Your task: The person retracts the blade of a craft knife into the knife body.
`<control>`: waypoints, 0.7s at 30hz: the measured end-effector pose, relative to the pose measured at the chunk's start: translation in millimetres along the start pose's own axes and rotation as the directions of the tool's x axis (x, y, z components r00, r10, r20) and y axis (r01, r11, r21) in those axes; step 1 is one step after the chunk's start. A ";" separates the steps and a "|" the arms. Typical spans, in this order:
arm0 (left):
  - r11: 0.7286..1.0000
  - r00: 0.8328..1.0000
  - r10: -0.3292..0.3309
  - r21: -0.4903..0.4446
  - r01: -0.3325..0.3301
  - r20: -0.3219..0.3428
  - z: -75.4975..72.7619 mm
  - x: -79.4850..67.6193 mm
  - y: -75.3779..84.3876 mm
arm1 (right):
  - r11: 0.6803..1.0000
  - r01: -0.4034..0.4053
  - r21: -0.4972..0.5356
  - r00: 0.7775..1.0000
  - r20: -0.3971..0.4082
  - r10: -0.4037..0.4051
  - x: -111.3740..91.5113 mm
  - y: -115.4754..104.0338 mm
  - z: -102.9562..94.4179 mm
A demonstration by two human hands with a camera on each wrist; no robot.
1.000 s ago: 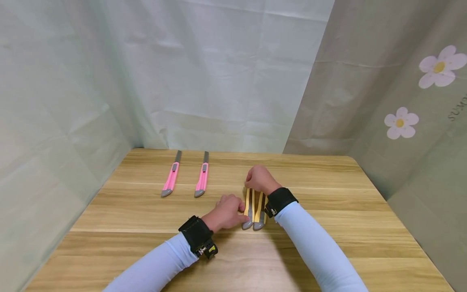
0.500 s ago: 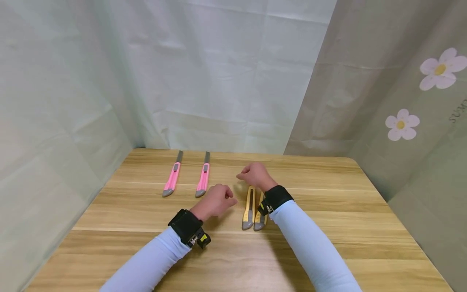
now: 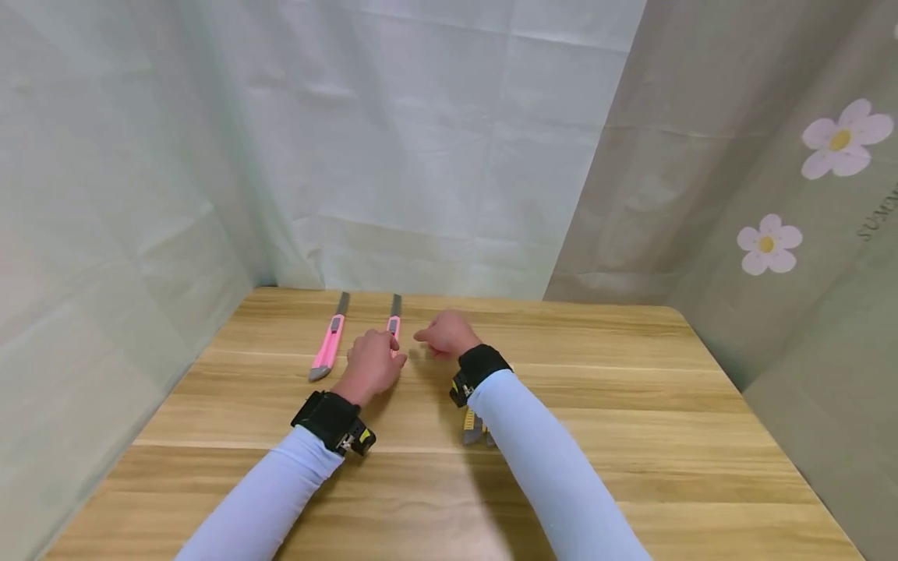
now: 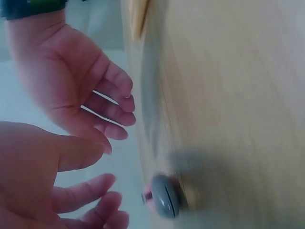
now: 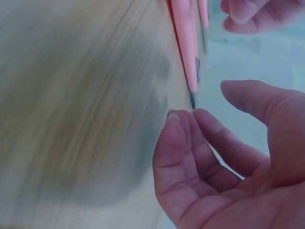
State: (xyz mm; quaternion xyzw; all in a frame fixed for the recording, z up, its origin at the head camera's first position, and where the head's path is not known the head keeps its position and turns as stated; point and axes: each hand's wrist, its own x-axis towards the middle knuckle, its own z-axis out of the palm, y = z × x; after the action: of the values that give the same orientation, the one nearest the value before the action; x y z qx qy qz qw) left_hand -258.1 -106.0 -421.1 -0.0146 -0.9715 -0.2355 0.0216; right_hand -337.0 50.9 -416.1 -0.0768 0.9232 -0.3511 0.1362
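Left arm (image 3: 252, 495) reaches forward, angled inward; left hand (image 3: 370, 361) over the handle of the right pink knife (image 3: 394, 321), back of hand up; left fingers (image 4: 90, 193) loosely curved, left thumb (image 4: 78, 153) held apart from them; right arm (image 3: 554, 467) slants in from the knife's right; right wrist (image 3: 468, 343) bent toward it; right hand (image 3: 447, 333) just right of it, right fingers (image 5: 174, 164) bent, right thumb (image 5: 252, 98) spread away; both hands bare, holding nothing.

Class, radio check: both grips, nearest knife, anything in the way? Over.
Left grip, empty; right grip, empty. Nearest slim pink plastic utility knife lying unheld, partly hidden behind left grip in head view. Nothing else seen in the way.
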 end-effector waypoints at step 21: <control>0.990 0.997 -0.076 0.123 0.072 0.034 6.9 -2.3 -18.5 | 0.998 -0.063 -0.013 0.990 -0.127 0.061 25.3 -44.5 47.7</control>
State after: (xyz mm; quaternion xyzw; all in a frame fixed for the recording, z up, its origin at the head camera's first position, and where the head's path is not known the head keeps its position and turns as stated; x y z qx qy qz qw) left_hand -256.8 -119.3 -435.9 0.0182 -0.9842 -0.1762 -0.0050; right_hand -344.4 -18.0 -425.5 -0.0266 0.9349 -0.3429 0.0874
